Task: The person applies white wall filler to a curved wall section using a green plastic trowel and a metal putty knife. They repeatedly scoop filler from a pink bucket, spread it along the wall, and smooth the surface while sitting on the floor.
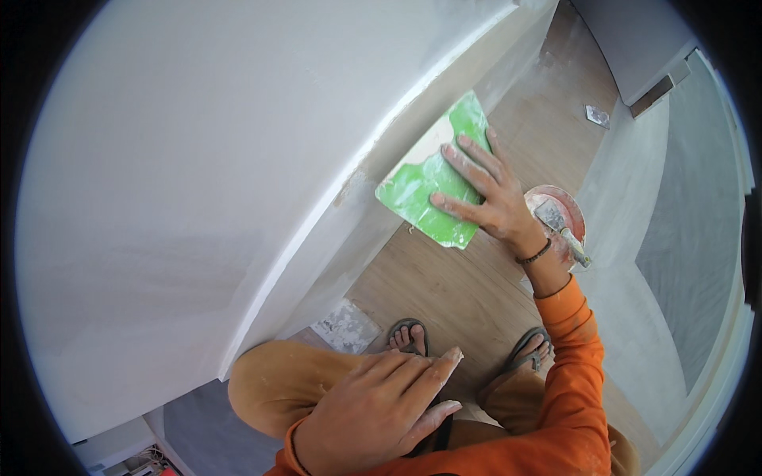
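Observation:
My right hand (pixel 482 186) grips a flat green board (pixel 422 184) smeared with white compound, its fingers spread over the face. The board is beside a pale ledge (pixel 349 205) along the lower white wall (pixel 182 143). My left hand (pixel 390 401) is low in the middle, over my knee, fingers stretched out with white residue on their tips and nothing visible in them. Beyond my right wrist, a pinkish bucket (pixel 559 198) on the floor has a scraper (pixel 573 242) in it.
I crouch in sandals on a wood-look floor (pixel 444 293). A smeared square plate (pixel 345 325) lies by the wall's base, and a small plate (pixel 597 116) farther back. A pale grey panel (pixel 675 238) stands at the right. A box with wires (pixel 147 460) is at lower left.

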Available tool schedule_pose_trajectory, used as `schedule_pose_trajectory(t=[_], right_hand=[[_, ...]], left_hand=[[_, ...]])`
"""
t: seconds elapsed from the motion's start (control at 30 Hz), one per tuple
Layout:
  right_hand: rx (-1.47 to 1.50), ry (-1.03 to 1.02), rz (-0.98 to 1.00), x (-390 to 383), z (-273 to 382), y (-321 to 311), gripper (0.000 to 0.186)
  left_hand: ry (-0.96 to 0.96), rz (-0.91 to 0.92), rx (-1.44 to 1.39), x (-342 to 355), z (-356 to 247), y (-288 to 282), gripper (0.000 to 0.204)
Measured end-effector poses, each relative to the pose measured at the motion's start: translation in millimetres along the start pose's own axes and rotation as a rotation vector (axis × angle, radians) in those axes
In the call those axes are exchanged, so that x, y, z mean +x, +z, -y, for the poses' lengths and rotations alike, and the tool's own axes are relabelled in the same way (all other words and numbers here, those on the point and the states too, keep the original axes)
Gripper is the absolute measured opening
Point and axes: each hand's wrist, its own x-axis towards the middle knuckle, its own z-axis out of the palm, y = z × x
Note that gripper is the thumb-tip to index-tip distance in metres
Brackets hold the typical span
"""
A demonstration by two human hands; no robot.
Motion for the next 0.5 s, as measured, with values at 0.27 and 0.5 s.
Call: schedule_pose_trajectory(t=[0.27, 0.5], right_hand=[[-0.071, -0.016, 0.076, 3.0, -11.1, 18.9, 0.060], [-0.068, -0.054, -0.022, 1.4, -16.0, 0.2, 0.061]], left_hand=[[0.006, -0.002, -0.020, -0.6, 0.9, 0.1, 0.055], [-0.008, 0.021, -0.017, 2.3, 0.0, 1.4, 0.054]])
